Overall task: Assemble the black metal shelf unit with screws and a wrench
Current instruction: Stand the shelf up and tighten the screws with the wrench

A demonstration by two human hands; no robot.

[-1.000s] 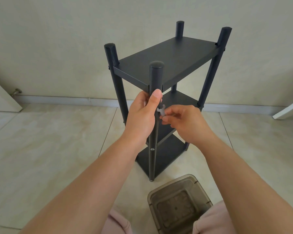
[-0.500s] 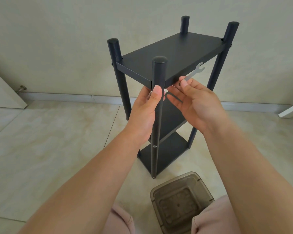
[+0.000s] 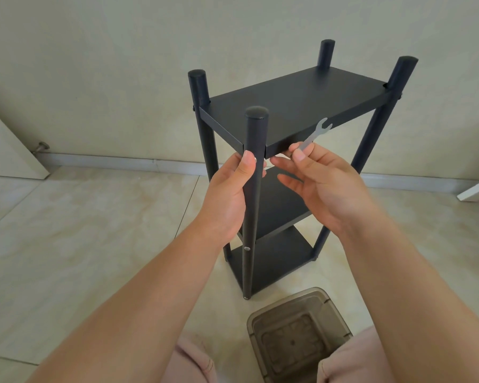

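1. Black shelf unit (image 3: 296,103) upright on tiled floor (image 3: 80,230), against wall; three tiers, four posts.
2. Left hand (image 3: 227,194) wrapped round near front post (image 3: 253,172), just under top tier.
3. Right hand (image 3: 324,183) pinched small flat wrench (image 3: 314,135) between thumb and forefinger; other fingers loose, wrench head raised before top tier's edge.
4. Smoky plastic bin (image 3: 299,335) near post's foot.

Both bare forearms reached forward. The left hand (image 3: 227,194) curled around the near post (image 3: 253,189), thumb up its front. The right hand (image 3: 320,186) pinched a small wrench (image 3: 314,135) between thumb and forefinger, other fingers spread loosely.
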